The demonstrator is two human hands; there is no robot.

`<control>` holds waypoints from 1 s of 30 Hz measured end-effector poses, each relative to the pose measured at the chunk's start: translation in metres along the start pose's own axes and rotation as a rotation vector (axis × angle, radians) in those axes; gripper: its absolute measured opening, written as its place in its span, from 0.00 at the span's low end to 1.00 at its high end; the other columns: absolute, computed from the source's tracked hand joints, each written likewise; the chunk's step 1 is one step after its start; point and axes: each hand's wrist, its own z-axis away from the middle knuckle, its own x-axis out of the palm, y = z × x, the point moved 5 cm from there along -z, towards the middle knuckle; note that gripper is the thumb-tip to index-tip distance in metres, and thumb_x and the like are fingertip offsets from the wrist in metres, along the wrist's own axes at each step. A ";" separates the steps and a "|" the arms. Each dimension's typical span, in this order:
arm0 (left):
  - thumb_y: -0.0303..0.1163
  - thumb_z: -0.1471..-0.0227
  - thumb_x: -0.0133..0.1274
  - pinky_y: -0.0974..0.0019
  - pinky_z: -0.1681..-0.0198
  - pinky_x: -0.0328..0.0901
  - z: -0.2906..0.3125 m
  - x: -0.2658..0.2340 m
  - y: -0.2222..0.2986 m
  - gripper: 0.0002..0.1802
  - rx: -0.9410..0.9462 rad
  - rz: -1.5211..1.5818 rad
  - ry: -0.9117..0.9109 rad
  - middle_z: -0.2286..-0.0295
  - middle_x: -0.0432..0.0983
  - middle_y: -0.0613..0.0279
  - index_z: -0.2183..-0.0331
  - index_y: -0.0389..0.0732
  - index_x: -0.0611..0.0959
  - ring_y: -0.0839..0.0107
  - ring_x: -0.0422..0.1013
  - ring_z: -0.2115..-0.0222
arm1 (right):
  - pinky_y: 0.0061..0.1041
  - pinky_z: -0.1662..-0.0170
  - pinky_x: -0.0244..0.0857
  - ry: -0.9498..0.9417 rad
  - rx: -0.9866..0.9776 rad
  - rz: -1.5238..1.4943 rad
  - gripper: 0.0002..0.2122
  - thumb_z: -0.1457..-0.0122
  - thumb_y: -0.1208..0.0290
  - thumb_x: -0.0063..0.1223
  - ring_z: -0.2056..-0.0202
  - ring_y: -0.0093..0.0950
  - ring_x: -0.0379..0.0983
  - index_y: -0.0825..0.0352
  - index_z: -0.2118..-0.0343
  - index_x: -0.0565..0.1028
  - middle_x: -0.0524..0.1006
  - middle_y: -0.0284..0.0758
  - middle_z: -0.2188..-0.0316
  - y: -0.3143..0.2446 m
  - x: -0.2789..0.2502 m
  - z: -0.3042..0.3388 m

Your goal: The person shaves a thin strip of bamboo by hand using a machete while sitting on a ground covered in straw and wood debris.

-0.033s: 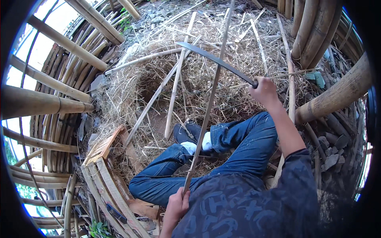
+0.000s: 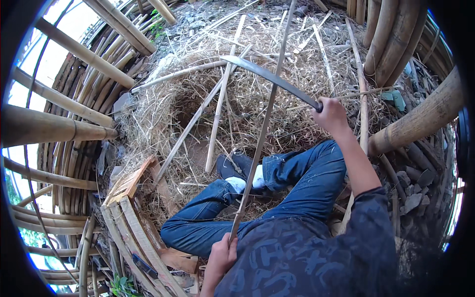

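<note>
My left hand (image 2: 222, 257) is closed around the lower end of a long, thin bamboo strip (image 2: 262, 133), close to my left thigh. The strip slants up and away from me, past my crossed legs, to the far edge of the view. In my right hand (image 2: 330, 116) is the dark handle of a machete (image 2: 297, 92) with a long, slightly curved blade. Its tip points to the far left, and the blade crosses the upper part of the strip. Whether the cutting edge touches the strip I cannot tell.
A slatted wooden crate (image 2: 129, 198) stands by my left knee. Dry shavings (image 2: 198, 89) cover the ground ahead, with several split bamboo pieces (image 2: 217, 114) lying across them. Thick bamboo poles (image 2: 415, 116) stand at both sides, and broken stones (image 2: 414, 198) lie at the right.
The machete's tip has dropped very slightly toward me, and the strip's far end has shifted a little to the right. Both hands keep their holds.
</note>
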 end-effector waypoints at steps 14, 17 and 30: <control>0.28 0.46 0.52 0.51 0.78 0.61 -0.028 -0.010 0.017 0.07 0.003 -0.102 0.197 0.84 0.70 0.46 0.71 0.36 0.72 0.45 0.70 0.80 | 0.36 0.70 0.70 -0.291 -0.513 -0.391 0.11 0.62 0.65 0.61 0.74 0.38 0.77 0.65 0.77 0.74 0.77 0.39 0.80 -0.142 0.041 0.116; 0.29 0.44 0.49 0.47 0.75 0.62 -0.024 -0.003 0.010 0.07 -0.020 -0.098 0.135 0.81 0.72 0.42 0.69 0.36 0.71 0.41 0.71 0.77 | 0.37 0.69 0.71 -0.369 -0.446 -0.384 0.12 0.63 0.64 0.61 0.74 0.40 0.77 0.64 0.75 0.76 0.77 0.41 0.80 -0.141 0.071 0.134; 0.28 0.41 0.44 0.44 0.73 0.64 -0.006 0.034 -0.016 0.07 -0.068 -0.152 -0.043 0.78 0.73 0.37 0.68 0.33 0.69 0.39 0.71 0.74 | 0.39 0.63 0.72 -0.678 -0.259 -0.397 0.11 0.60 0.64 0.58 0.71 0.44 0.78 0.65 0.75 0.79 0.78 0.46 0.77 -0.123 0.127 0.181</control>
